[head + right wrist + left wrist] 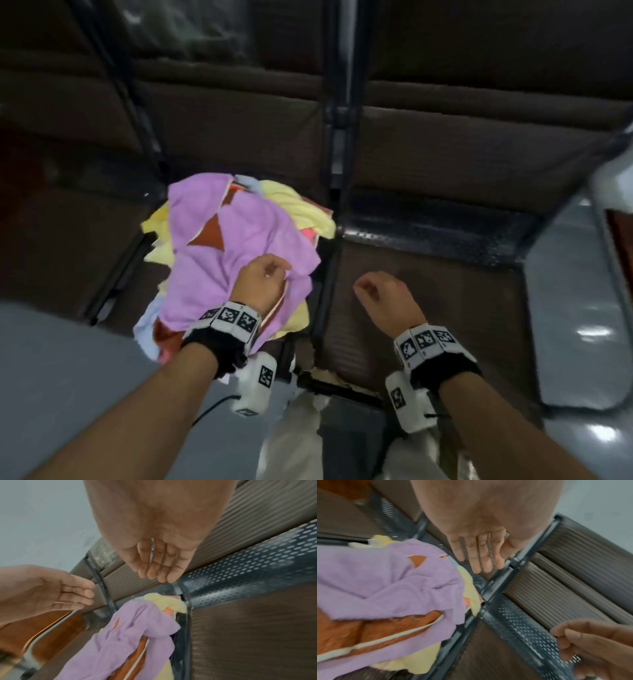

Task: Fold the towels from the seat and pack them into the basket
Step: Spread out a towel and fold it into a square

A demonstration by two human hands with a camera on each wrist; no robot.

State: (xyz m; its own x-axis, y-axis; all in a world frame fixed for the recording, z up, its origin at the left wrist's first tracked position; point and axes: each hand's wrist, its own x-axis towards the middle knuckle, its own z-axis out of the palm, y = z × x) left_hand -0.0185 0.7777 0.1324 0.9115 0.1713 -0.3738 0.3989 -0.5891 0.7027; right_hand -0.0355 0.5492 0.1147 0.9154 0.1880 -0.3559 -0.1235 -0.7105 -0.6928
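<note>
A crumpled pile of towels lies on the left brown seat. A purple towel is on top, over yellow towels and an orange one. My left hand hovers over the pile's near right part, fingers relaxed and holding nothing. My right hand hangs above the neighbouring seat, loosely curled and empty. No basket is in view.
A dark metal bar divides the two seats, with perforated metal behind the right seat. Brown ribbed backrests rise at the back. Glossy grey floor lies to the right, beside a pale blurred object.
</note>
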